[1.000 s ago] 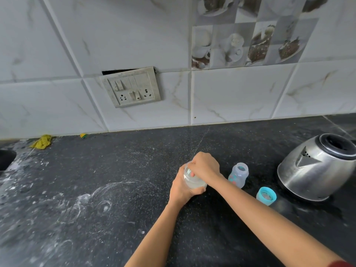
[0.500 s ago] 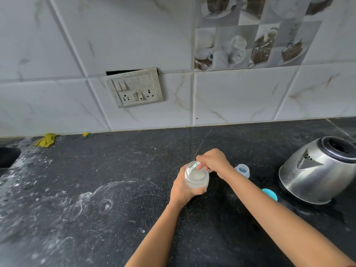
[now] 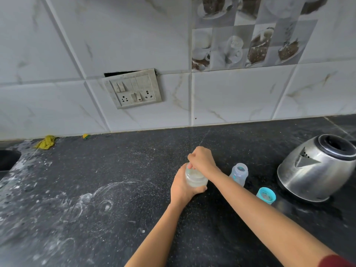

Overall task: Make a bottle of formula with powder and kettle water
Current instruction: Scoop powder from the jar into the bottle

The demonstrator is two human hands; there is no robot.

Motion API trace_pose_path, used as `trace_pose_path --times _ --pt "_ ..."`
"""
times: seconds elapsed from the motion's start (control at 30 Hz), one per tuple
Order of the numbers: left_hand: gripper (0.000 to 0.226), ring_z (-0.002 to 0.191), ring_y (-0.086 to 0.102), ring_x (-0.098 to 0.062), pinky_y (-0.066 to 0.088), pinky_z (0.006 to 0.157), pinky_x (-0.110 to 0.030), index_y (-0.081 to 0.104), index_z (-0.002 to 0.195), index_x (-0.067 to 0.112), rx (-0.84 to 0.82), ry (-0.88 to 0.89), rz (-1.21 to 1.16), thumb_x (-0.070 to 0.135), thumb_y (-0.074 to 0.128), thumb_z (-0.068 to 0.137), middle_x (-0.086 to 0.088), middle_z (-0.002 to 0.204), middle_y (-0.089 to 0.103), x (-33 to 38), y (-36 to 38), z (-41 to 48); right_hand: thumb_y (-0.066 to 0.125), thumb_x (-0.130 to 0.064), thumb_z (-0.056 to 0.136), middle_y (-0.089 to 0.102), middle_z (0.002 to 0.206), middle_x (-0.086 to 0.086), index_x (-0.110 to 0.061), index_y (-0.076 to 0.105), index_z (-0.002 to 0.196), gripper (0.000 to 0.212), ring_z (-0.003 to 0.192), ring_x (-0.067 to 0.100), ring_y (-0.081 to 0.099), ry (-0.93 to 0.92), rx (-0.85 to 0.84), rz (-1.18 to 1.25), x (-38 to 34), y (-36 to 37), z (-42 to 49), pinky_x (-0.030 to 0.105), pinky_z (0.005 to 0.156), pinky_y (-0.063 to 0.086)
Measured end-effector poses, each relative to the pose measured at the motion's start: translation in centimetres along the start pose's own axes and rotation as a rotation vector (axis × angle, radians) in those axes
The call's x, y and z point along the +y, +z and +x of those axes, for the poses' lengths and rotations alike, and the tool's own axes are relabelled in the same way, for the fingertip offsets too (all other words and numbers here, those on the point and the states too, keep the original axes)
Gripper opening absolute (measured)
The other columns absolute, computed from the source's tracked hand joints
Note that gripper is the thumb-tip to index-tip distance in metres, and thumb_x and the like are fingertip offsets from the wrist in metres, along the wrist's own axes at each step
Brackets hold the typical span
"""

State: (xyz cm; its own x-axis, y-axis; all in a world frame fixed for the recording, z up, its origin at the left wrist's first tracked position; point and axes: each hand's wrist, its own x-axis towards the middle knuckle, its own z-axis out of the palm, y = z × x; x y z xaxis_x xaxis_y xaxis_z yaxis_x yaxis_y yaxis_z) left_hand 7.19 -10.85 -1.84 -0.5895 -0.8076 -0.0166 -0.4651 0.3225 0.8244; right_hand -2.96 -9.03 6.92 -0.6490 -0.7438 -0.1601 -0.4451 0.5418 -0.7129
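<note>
On the black counter (image 3: 119, 170) my left hand (image 3: 180, 186) wraps around a clear jar (image 3: 196, 180) of white powder and holds it upright. My right hand (image 3: 202, 159) is a closed fist right over the jar's mouth; the scoop it grips is hidden inside the fingers. A small open baby bottle (image 3: 238, 174) stands just right of the jar, untouched. Its teal cap (image 3: 266, 195) lies farther right. The steel kettle (image 3: 316, 170) sits at the right edge with its lid opening showing.
White powder smears cover the counter's left part. A sink edge (image 3: 7, 160) shows at far left, with a yellow cloth (image 3: 46, 142) by the wall. A switch and socket plate (image 3: 133, 91) hangs on the tiled wall behind.
My right hand lifted off the jar with a light blue scoop showing at the rim, then came back down over the mouth. The jar stays in my left hand.
</note>
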Motion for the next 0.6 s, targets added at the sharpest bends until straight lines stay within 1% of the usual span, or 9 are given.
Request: trace_pose_path --times 0.07,0.13,0.2,0.3,0.37,0.43,0.5,0.53,0.6 --pt "0.078 0.089 0.063 0.001 0.056 0.068 -0.023 0.045 0.112 0.051 0.023 -0.028 0.008 0.053 0.081 0.044 0.023 0.101 0.062 -0.2 0.1 0.1 0.046 -0.01 0.094 0.071 0.061 0.004 -0.001 0.065 0.076 0.028 0.055 0.005 0.055 -0.001 -0.008 0.03 -0.1 0.2 0.1 0.019 0.055 0.04" --pt "0.078 0.093 0.063 -0.002 0.056 0.072 -0.026 0.045 0.114 0.049 0.042 -0.034 -0.007 0.053 0.081 0.045 0.022 0.104 0.062 -0.1 0.0 0.0 0.045 -0.011 0.095 0.071 0.061 0.001 -0.005 0.065 0.071 0.032 0.059 0.005 0.058 0.002 -0.028 0.03 0.2 0.3 0.2 0.019 0.057 0.04" --pt "0.074 0.093 0.063 -0.001 0.056 0.071 -0.026 0.046 0.113 0.05 0.06 -0.024 -0.022 0.052 0.079 0.047 0.022 0.103 0.062 0.0 -0.2 -0.1 0.044 -0.012 0.094 0.071 0.058 -0.002 -0.003 0.066 0.068 0.036 0.057 0.004 0.058 0.013 -0.035 0.029 0.5 0.2 0.4 0.016 0.054 0.039" --pt "0.069 0.09 0.064 -0.002 0.055 0.069 -0.026 0.051 0.113 0.046 0.065 -0.011 -0.042 0.048 0.079 0.05 0.02 0.102 0.063 0.0 -0.5 -0.3 0.045 -0.015 0.095 0.07 0.056 -0.006 -0.006 0.064 0.07 0.032 0.057 0.004 0.061 0.034 -0.038 0.048 0.8 -0.2 0.7 0.016 0.051 0.039" --pt "0.057 0.084 0.065 -0.002 0.055 0.063 -0.026 0.053 0.104 0.048 0.077 0.022 -0.041 0.045 0.077 0.052 0.021 0.095 0.064 0.4 -0.7 -0.4 0.046 -0.017 0.095 0.069 0.054 -0.01 -0.007 0.066 0.077 0.028 0.058 0.004 0.061 0.047 -0.039 0.055 1.0 -0.6 0.7 0.018 0.05 0.039" --pt "0.05 0.079 0.064 0.001 0.054 0.056 -0.023 0.053 0.095 0.052 0.091 0.068 -0.041 0.04 0.076 0.053 0.025 0.09 0.063 0.9 -0.9 -0.6 0.047 -0.019 0.095 0.068 0.054 -0.014 -0.016 0.063 0.078 0.023 0.062 0.004 0.062 0.045 -0.043 0.07 1.3 -1.1 0.5 0.02 0.054 0.04" --pt "0.051 0.078 0.062 0.006 0.048 0.049 -0.015 0.05 0.092 0.058 0.097 0.104 -0.056 0.037 0.076 0.053 0.031 0.092 0.061 1.2 -1.2 -0.6 0.049 -0.021 0.095 0.069 0.057 -0.014 -0.021 0.059 0.081 0.016 0.064 0.004 0.062 0.026 -0.042 0.096 1.6 -1.7 0.4 0.022 0.06 0.043" --pt "0.054 0.08 0.061 0.008 0.046 0.048 -0.013 0.05 0.093 0.06 0.098 0.11 -0.066 0.037 0.077 0.052 0.034 0.093 0.06 1.3 -1.3 -0.7 0.05 -0.022 0.095 0.069 0.058 -0.014 -0.022 0.058 0.083 0.014 0.064 0.004 0.062 0.013 -0.037 0.101 1.9 -2.0 0.2 0.023 0.062 0.044" --pt "0.061 0.085 0.06 0.011 0.043 0.053 -0.011 0.049 0.099 0.062 0.091 0.099 -0.091 0.039 0.079 0.051 0.036 0.098 0.059 1.1 -1.3 -0.8 0.05 -0.023 0.095 0.069 0.059 -0.015 -0.023 0.057 0.087 0.011 0.065 0.004 0.062 -0.021 -0.024 0.099 2.7 -2.4 -0.2 0.021 0.061 0.042"
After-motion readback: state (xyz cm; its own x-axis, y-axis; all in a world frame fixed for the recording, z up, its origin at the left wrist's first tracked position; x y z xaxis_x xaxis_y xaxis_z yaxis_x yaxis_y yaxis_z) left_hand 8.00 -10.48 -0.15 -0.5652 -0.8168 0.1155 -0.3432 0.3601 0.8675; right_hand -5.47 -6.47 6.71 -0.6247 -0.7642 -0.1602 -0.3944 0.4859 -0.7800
